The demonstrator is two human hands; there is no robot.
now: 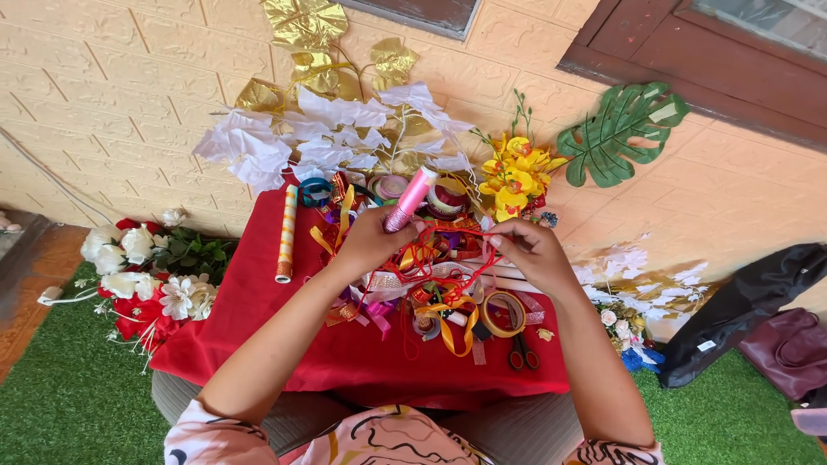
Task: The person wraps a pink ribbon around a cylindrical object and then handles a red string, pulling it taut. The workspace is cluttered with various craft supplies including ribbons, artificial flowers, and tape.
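Fingers of left hand close around a light pink thread spool above the red cloth; right hand pinches limp, tangle-prone red cord, best gripped near its end

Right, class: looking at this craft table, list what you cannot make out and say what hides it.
Head view only:
- Left hand fingertips: hidden behind the pink spool it holds.
- Red ribbon ends: lost in the ribbon pile.
- Scissors blades: covered by the tape roll.
- Red cloth near edge: hidden by the person's lap.
- Right hand grip: too small to tell.
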